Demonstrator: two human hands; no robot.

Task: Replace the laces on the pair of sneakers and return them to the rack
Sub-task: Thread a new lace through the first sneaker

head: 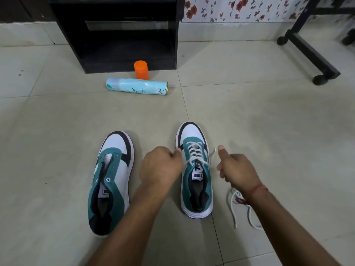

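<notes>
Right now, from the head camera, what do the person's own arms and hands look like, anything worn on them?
Both forearms are bare, with no sleeves in view and no gloves. The right hand has a thin red thread band tied round its wrist, with a short dark-red end hanging below. The left hand and its wrist carry nothing; no rings or watch show.

Pale square floor tiles [249, 116]: smooth, faint sheen. Teal-and-white sneakers [196, 169]: matt suede-like teal panels, smooth white toe. White woven cloth lace [196, 152]. Pale-blue spray can [136, 86]: glossy, metal rim. Orange plastic cap [141, 70]: matt.
</notes>
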